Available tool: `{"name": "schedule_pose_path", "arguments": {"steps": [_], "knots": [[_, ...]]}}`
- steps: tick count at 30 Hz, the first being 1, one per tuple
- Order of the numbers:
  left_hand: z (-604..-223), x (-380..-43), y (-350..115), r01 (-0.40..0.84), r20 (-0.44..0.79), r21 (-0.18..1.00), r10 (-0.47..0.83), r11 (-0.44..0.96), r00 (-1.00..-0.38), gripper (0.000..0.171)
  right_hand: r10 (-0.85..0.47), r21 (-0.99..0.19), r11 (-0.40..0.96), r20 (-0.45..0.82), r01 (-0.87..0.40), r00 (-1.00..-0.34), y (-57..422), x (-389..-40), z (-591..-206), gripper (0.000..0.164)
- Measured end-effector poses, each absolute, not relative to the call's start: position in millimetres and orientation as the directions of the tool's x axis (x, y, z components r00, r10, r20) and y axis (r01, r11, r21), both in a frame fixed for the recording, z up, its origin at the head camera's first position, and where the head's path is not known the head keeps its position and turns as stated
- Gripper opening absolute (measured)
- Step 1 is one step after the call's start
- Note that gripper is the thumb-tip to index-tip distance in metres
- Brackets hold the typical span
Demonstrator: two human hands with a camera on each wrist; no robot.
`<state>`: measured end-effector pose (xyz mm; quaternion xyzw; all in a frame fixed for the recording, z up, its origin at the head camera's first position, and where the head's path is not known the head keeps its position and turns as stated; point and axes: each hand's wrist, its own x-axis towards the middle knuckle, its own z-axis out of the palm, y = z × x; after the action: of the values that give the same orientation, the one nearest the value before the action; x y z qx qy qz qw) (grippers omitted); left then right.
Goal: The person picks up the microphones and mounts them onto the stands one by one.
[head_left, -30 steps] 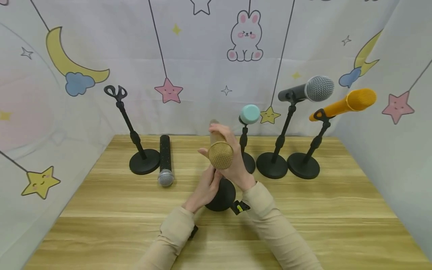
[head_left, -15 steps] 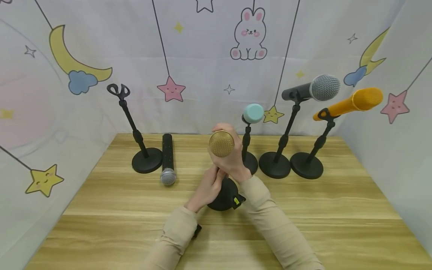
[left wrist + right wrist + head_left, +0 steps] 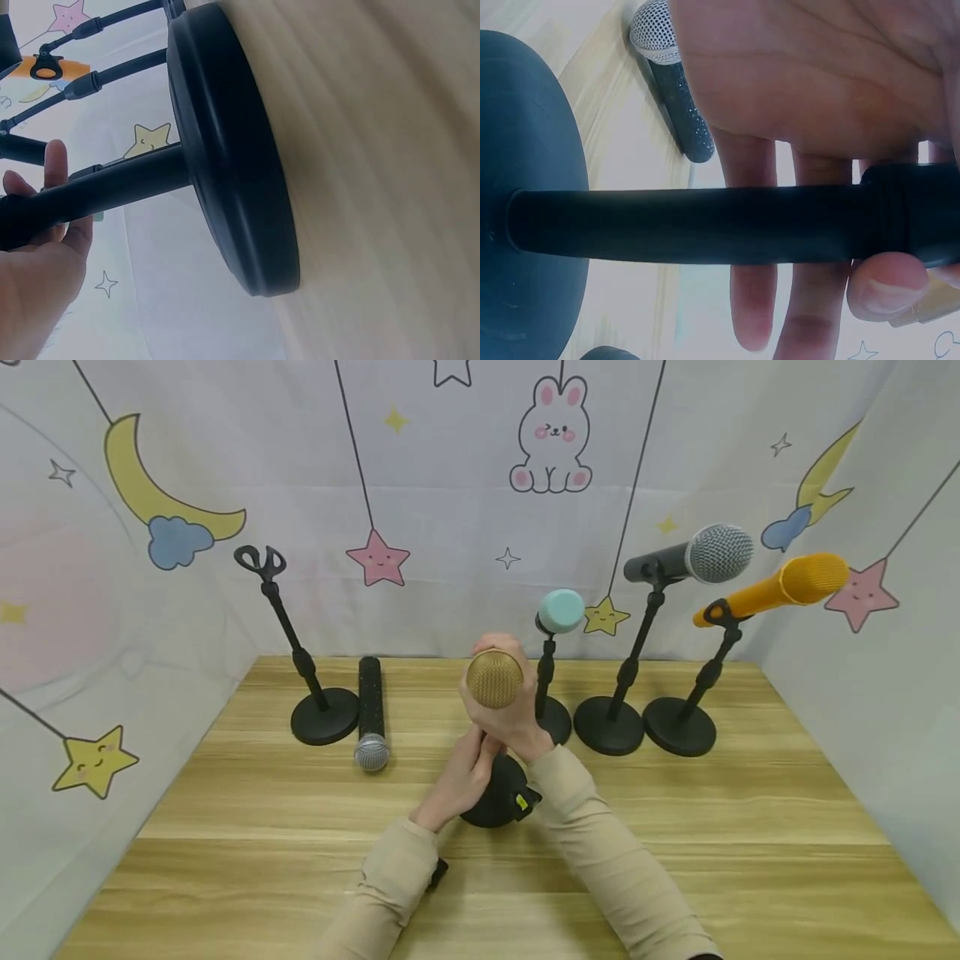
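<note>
A gold microphone points its mesh head up toward the head camera, over a black desk stand. My right hand is wrapped round it just below the mesh, hiding the handle and the holder. Lower down, my left hand grips the stand's pole. In the right wrist view, the left hand's fingers pass behind the pole and its thumb lies in front, near the collar. The round base stands on the wooden table.
Left of the hands lie a black microphone and a stand with a bare clip. Behind and to the right, stands hold a mint-topped microphone, a silver-headed black microphone and an orange microphone. A printed curtain hangs behind.
The gold microphone's head has risen, and its handle is now out of sight. My right hand's fingers have closed round it. The left hand stays on the pole.
</note>
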<state>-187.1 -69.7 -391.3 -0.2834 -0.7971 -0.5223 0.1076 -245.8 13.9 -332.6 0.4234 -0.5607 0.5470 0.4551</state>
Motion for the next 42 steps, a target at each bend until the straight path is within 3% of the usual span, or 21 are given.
{"name": "schedule_pose_path", "arguments": {"steps": [11, 24, 42], "knots": [[-391, -187, -69, 0.562, 0.47, 0.769, 0.327, 0.304, -0.82, 0.015, 0.027, -0.215, 0.12, 0.977, -0.969, -0.213, 14, -265, -348, 0.041], [-391, -186, -69, 0.517, 0.424, 0.792, 0.317, 0.324, -0.848, 0.018, 0.004, -0.211, 0.135, 0.977, -0.968, -0.212, 17, -268, -352, 0.034], [-390, -185, -69, 0.533, 0.446, 0.783, 0.308, 0.321, -0.84, 0.016, -0.016, -0.189, 0.13, 0.981, -0.973, -0.193, 18, -267, -353, 0.026]]}}
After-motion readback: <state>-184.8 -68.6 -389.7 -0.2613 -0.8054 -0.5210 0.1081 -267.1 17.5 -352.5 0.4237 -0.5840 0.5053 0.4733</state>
